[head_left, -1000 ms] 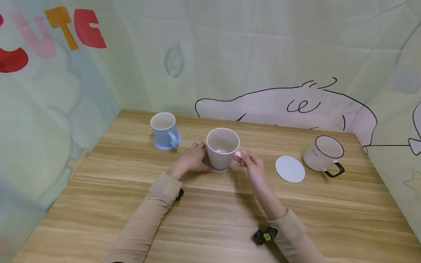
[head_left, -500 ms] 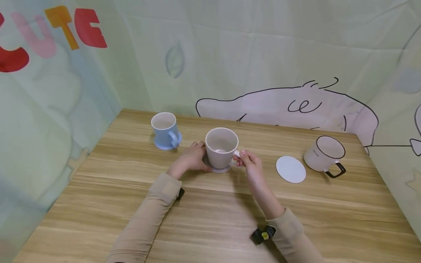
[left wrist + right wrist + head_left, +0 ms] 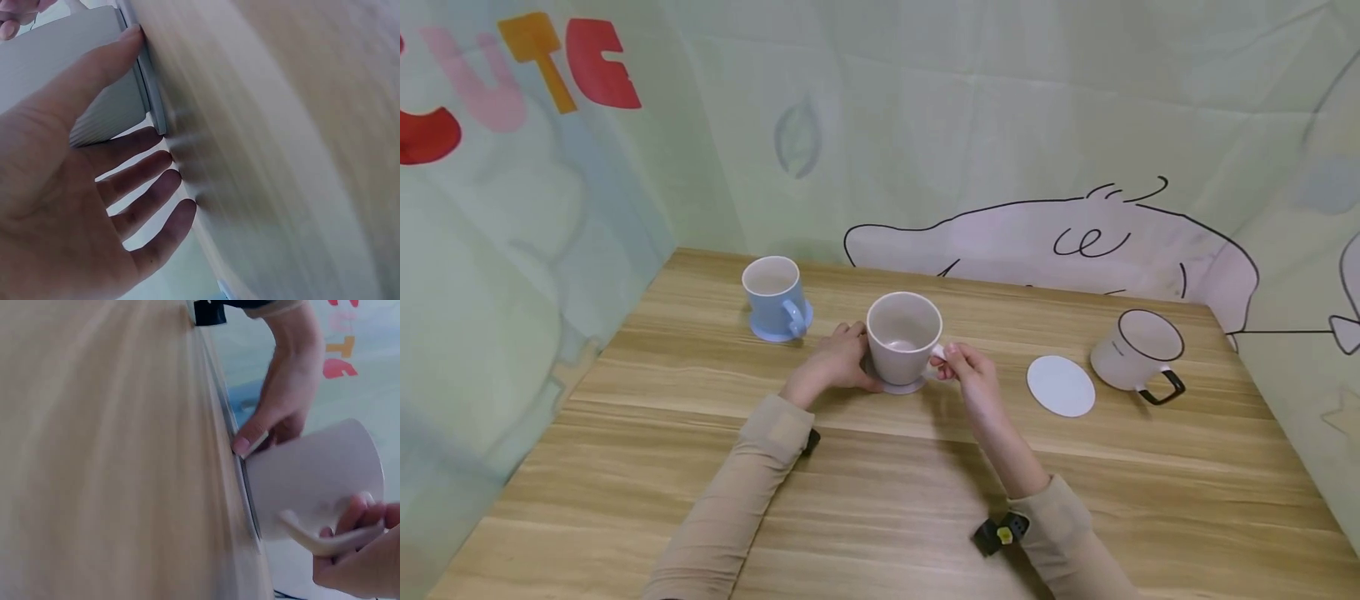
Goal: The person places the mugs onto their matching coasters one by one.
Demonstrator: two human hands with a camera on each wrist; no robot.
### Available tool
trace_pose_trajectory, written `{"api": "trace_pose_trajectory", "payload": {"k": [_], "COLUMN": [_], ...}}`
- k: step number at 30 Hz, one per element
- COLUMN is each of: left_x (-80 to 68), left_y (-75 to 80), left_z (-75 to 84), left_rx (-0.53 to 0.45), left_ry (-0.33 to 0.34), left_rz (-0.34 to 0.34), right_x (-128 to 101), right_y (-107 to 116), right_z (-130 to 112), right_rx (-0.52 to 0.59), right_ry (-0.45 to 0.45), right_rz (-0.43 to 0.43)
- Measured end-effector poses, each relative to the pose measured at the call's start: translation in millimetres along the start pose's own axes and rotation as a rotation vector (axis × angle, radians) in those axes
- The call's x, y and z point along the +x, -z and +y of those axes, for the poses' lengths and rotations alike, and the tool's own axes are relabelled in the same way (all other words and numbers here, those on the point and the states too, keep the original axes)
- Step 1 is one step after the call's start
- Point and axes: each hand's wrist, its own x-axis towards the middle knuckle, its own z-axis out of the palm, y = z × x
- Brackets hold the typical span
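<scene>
Pinching mug [image 3: 904, 340] by handle [image 3: 306, 538], right fingers [image 3: 353, 514]; touching coaster [image 3: 901, 389], left fingers [image 3: 164, 236] spread, gaps visible only from left wrist

A curtained-off corner, room type unclear: pale green cartoon-printed fabric sheets [image 3: 895, 125] hang around a brown wood-grain bench [image 3: 602, 467].

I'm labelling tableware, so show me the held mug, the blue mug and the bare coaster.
Held mug [image 3: 309, 475], right wrist view, on its outer side wall.
Blue mug [image 3: 770, 310], head view, on its outer wall beside the handle.
Bare coaster [image 3: 1061, 386], head view, middle of its top.
</scene>
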Motion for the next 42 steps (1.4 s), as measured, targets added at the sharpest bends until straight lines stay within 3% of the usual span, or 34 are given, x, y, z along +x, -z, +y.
{"api": "trace_pose_trajectory", "payload": {"k": [4,9,25,42], "left_x": [-0.4,-1.4,-2.9,-8.1], "left_y": [0.2,1.3,3.3,6.3], "left_z": [-0.9,0.2,0.9,-8.5], "left_rx": [-0.007,0.006,0.002,-0.094], "left_ry": [-0.007,-0.011,-0.004,-0.085], "left_rz": [0.010,0.007,-0.026,-0.077], "right_x": [1,2,4,-1], "right_y": [5,8,10,25], "right_z": [-1,-1,5,1], "right_rx": [-0.066,-0.068,-0.130,-0.214], "right_ry": [0.005,-0.007,0.061,0.039], "right_rz": [-0.048,-0.086,-0.120,-0.163]}}
